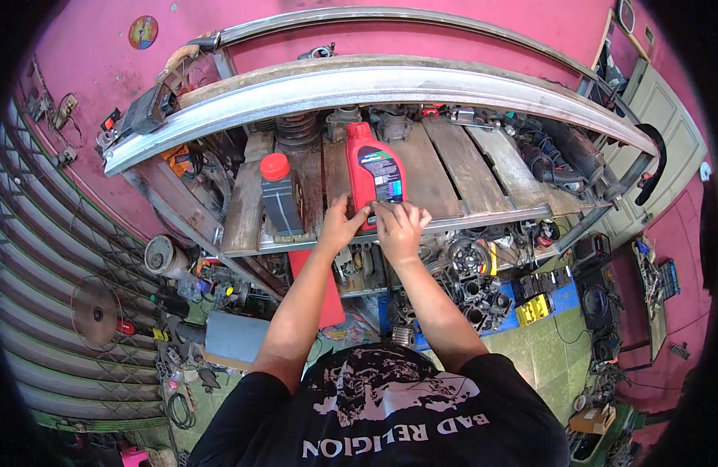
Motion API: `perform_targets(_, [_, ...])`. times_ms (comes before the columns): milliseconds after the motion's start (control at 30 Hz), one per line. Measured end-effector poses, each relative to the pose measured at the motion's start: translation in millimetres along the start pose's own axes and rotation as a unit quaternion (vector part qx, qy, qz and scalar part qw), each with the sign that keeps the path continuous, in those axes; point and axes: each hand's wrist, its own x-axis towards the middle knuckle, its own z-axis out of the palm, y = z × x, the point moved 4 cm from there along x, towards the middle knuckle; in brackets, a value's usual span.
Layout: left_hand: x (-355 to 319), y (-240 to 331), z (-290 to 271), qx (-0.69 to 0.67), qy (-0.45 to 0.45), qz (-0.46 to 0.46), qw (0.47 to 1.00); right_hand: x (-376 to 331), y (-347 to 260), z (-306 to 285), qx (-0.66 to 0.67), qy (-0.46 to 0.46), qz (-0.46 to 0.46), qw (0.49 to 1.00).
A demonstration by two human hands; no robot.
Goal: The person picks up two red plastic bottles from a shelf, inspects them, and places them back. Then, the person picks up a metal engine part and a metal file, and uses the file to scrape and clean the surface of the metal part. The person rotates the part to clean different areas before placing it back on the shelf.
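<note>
Head view. Your two bare hands meet at the lower part of a red bottle [380, 167], which stands upright at the front edge of a slatted wooden shelf [433, 171], left of that edge's midpoint; its label faces you. Your left hand [343, 228] pinches the bottle's lower left side, the fingers beside it and the thumb across its front. Your right hand [400, 232] is laid over the lower right of the label, its fingers slightly spread and bent; whether this grip closes on the bottle, you cannot tell, since the thumb is hidden. The bottle's base is likewise covered by your hands.

Left of the red bottle, and apart from it, a grey bottle [280, 206] with a red cap stands near the front left corner of the shelf. Behind the two, toward the back edge, sits a dark ribbed cylinder [298, 134]. Dark tubular parts [557, 156] lie toward the right edge. A pale metal beam [390, 79] crosses above the back of the shelf.

Below the front edge, you see a red panel [316, 288] beneath your left forearm and, to the right, a cluster of metal parts [476, 292] beside a yellow piece [534, 310].
</note>
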Motion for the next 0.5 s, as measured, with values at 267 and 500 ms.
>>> perform_targets(267, [3.2,-3.0,5.8,-0.110,-0.012,-0.043,0.993,-50.8,-0.1,9.6,-0.024,-0.002,0.108,0.994])
perform_targets(500, [-1.3,0.7,0.5,-0.129,0.013,-0.036,0.991,-50.4,-6.1,4.4,-0.003,-0.031,0.056,0.998])
